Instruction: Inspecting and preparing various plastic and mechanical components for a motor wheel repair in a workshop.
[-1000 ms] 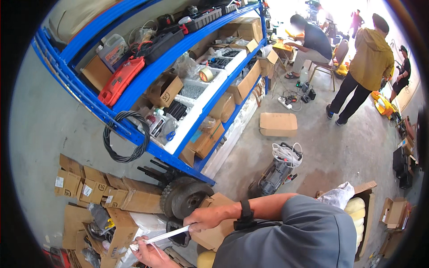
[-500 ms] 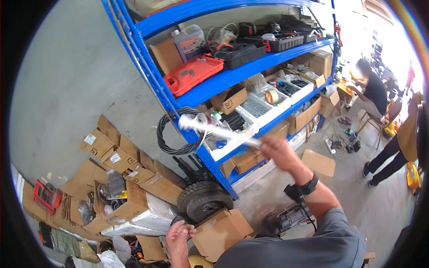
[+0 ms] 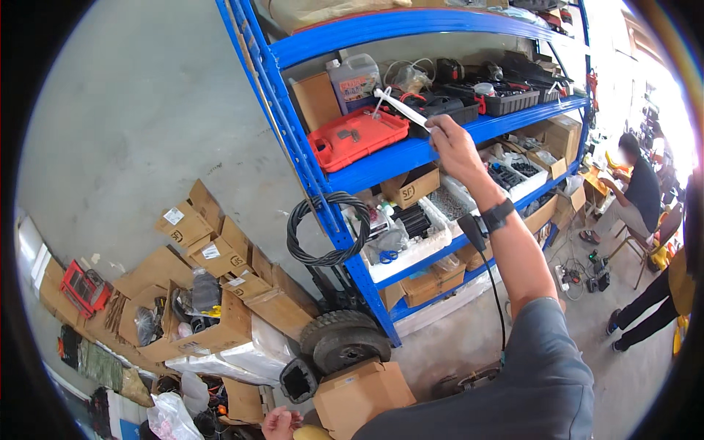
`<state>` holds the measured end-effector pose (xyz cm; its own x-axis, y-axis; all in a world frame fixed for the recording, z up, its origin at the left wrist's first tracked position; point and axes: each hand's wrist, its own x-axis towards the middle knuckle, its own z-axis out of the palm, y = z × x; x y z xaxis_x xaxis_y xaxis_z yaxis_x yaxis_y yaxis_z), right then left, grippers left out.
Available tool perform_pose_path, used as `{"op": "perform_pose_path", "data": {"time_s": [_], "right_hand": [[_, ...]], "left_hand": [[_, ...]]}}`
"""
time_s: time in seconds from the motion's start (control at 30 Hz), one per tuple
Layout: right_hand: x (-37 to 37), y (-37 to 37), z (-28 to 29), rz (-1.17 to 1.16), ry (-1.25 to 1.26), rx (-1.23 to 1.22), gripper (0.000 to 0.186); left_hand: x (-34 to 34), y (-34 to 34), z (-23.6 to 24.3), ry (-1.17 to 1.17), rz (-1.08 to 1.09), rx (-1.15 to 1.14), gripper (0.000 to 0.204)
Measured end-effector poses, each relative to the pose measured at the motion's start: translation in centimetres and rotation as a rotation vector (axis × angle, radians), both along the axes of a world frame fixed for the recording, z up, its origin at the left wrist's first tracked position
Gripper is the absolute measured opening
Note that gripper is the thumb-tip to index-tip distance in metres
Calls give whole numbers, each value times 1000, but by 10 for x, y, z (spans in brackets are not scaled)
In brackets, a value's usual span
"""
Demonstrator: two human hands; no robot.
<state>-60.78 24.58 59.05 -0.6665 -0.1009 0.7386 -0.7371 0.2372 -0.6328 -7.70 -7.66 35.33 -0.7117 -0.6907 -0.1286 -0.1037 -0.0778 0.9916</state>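
My right hand [image 3: 453, 147] is raised in front of the blue shelf rack, closed around the end of a long, pale, rod-like tool [image 3: 402, 110]. The tool's far end, with a thin crosspiece, is over the red plastic case lid [image 3: 359, 139]; whether they touch I cannot tell. Beside it on the same shelf stand a jug of liquid [image 3: 357, 79] and black tool trays [image 3: 512, 103]. Low at the bottom edge, my left hand [image 3: 280, 424] shows only in part, fingers loosely apart and nothing visible in them. An unfolded cardboard box [image 3: 364, 400] is beside it.
The rack [image 3: 433, 154] holds white foam bins [image 3: 411, 257] of parts. A coiled black cable [image 3: 292, 233] hangs on its post above wheels [image 3: 350, 346]. Cardboard boxes [image 3: 213, 253] are stacked at left. Two people are at right, one seated [image 3: 638, 183]; a power strip [image 3: 563, 277] lies on the floor.
My right hand has lifted the pale tool from the lower bins to the shelf with the red lid. My left hand has dropped toward the bottom edge. The view has shifted.
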Motion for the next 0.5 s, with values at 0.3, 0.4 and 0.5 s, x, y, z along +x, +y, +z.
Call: {"op": "perform_pose_path", "data": {"time_s": [0.3, 0.4, 0.5], "right_hand": [[-69, -84, 13, -426, 332, 493, 22], [-73, -100, 8, -413, 346, 595, 27], [-69, -96, 3, -425, 458, 469, 22]], "left_hand": [[28, 23, 21, -26, 225, 37, 20], [25, 31, 24, 60, 252, 10, 20], [26, 29, 17, 68, 272, 26, 19]]}}
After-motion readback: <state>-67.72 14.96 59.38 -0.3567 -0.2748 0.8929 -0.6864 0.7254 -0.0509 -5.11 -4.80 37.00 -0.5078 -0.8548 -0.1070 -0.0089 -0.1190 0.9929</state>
